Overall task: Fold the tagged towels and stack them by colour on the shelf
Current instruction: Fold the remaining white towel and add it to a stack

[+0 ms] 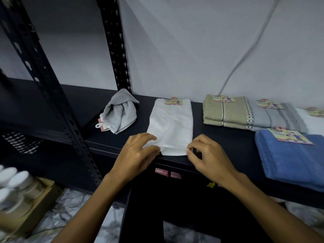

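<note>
Head view: both hands' grip pinches the white towel, tag reading "Face Towel".

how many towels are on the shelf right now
6: crumpled grey towel left, white towel at the hands, beige towel, folded grey towel, blue towel, another white one, partly cut off.

White towel laid flat lengthwise on dark shelf, tag at far end. Grey towel crumpled to its left. Folded beige towel, grey striped towel and blue towel set at right.
</note>
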### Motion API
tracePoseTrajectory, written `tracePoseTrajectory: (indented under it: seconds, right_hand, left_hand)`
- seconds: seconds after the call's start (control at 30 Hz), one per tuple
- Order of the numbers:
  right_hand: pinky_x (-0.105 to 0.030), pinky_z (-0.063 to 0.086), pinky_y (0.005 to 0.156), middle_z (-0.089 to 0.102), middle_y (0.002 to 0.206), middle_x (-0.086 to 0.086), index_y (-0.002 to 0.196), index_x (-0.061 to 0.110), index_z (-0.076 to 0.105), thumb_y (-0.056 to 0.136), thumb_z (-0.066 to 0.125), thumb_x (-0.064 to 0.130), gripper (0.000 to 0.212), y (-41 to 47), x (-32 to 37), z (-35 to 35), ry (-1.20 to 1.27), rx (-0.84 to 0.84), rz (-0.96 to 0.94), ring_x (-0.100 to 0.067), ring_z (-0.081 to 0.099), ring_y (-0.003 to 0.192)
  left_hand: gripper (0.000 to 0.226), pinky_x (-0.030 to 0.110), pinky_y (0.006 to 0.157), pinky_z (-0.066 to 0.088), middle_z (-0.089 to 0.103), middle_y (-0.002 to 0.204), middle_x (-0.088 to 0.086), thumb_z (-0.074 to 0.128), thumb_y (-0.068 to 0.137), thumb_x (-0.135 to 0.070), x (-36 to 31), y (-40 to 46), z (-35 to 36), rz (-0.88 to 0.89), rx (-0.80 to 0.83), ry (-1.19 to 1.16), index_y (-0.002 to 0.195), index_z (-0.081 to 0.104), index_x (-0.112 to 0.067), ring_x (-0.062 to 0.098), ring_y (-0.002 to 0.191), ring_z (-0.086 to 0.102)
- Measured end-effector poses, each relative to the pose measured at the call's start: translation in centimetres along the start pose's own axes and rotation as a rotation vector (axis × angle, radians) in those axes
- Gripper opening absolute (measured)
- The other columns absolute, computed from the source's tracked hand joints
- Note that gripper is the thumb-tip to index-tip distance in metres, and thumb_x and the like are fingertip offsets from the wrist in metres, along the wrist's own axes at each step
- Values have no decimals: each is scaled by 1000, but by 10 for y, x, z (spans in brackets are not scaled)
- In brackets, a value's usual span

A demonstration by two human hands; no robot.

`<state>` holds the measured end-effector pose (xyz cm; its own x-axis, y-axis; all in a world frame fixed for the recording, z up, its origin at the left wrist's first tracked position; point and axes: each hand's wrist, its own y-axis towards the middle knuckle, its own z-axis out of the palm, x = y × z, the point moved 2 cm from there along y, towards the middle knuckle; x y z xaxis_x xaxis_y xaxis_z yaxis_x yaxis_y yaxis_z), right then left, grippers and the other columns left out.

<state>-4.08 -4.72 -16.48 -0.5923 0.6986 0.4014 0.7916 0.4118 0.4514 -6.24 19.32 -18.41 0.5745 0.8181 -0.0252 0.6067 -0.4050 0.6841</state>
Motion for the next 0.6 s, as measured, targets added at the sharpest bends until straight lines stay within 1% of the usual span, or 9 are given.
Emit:
tracePoseTrajectory:
  seconds: [0.07, 0.17, 0.23, 0.3, 0.4, 0.47, 0.57, 0.6]
  right_hand:
    - [-32, 50, 61, 58, 85, 6, 85, 16, 69, 89, 67, 17, 5, 0, 0, -8, -24, -89, 5, -12, 56, 71]
    - [-31, 47, 57, 61, 79, 3, 83, 13, 68, 85, 71, 10, 5, -6, -6, -19, -128, -180, -25, -17, 56, 68]
    - [-29, 44, 58, 61, 76, 3, 81, 13, 67, 83, 74, 8, 8, -16, -10, -19, -171, -172, -40, -18, 55, 67]
    - [-28, 42, 56, 58, 73, 6, 82, 16, 65, 82, 73, 6, 13, -26, -13, -13, -169, -149, -23, -15, 52, 66]
    - [-33, 47, 51, 56, 77, 5, 93, 17, 66, 81, 70, 1, 20, -35, -19, -2, -159, -146, -23, -16, 51, 69]
    - [-36, 49, 52, 57, 81, 3, 99, 15, 70, 80, 70, -2, 26, -38, -23, 2, -159, -151, -47, -18, 52, 71]
    - [-36, 51, 59, 57, 86, 3, 110, 13, 70, 84, 65, -1, 30, -40, -26, 1, -143, -143, -105, -18, 52, 74]
    - [-36, 51, 61, 58, 87, 3, 113, 12, 69, 87, 62, 4, 28, -41, -26, 0, -136, -139, -124, -17, 52, 76]
  left_hand:
    - [15, 37, 87, 45, 65, 115, 7, 62, 95, -21, 0, -1, -1, 0, -24, -6, 95, 70, -9, 26, 111, 59]
    - [14, 36, 88, 45, 66, 109, 5, 59, 96, -17, -2, -7, -2, 10, -63, -37, 93, 68, -6, 23, 107, 61]
    - [13, 36, 87, 45, 67, 107, 4, 58, 97, -16, -6, -12, 1, 31, -53, -57, 92, 67, -7, 22, 104, 62]
    - [8, 34, 86, 46, 66, 106, 4, 63, 94, -13, -10, -18, 7, 45, -36, -65, 91, 67, -7, 21, 104, 62]
    - [5, 31, 83, 44, 65, 106, 6, 68, 91, -10, -17, -24, 12, 37, -46, -73, 90, 69, -6, 23, 102, 62]
    - [8, 32, 81, 44, 65, 105, 6, 67, 89, -7, -19, -25, 14, 29, -72, -84, 97, 69, -5, 23, 99, 62]
    - [35, 35, 81, 47, 63, 104, 3, 66, 87, -3, -17, -25, 15, -42, -78, -150, 121, 61, -5, 22, 97, 60]
    - [39, 37, 80, 49, 63, 104, 2, 66, 87, -4, -16, -26, 15, -73, -82, -186, 125, 59, -6, 21, 96, 60]
